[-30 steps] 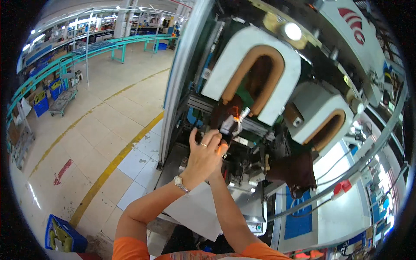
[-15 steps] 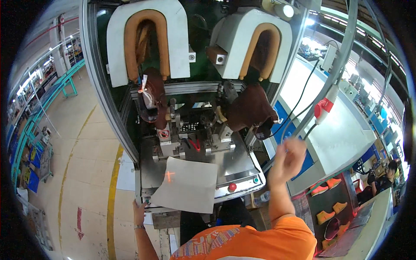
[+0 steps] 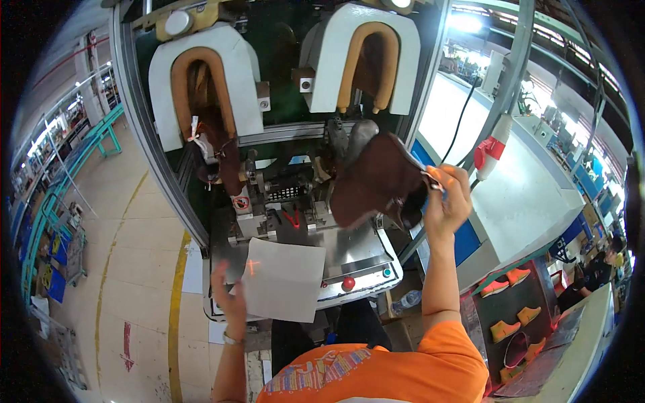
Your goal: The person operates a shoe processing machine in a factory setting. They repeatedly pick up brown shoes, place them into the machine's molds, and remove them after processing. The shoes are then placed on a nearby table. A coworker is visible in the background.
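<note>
My right hand [image 3: 449, 201] pinches the edge of a dark brown leather shoe upper [image 3: 376, 181] at the right station of the machine. The upper hangs tilted in front of a grey rounded form [image 3: 363, 136], which now shows behind it. Raised and slightly blurred, my left hand [image 3: 230, 299] has its fingers apart and holds nothing. It is beside a white sheet [image 3: 285, 279] that lies on the machine's metal table, with a red light cross on its left part. A second brown upper [image 3: 230, 168] sits at the left station.
Two white U-shaped heads with tan padding, a left one [image 3: 247, 80] and a right one [image 3: 403, 67], hang above the stations. Red-handled pliers [image 3: 292, 218] lie between the stations. A red button [image 3: 349, 283] is on the front edge. Orange shoes [image 3: 504, 330] stand on a rack at right.
My right hand has reached up and taken hold of the right upper, which has come forward off the grey form. My left hand has risen from the table's front left corner.
</note>
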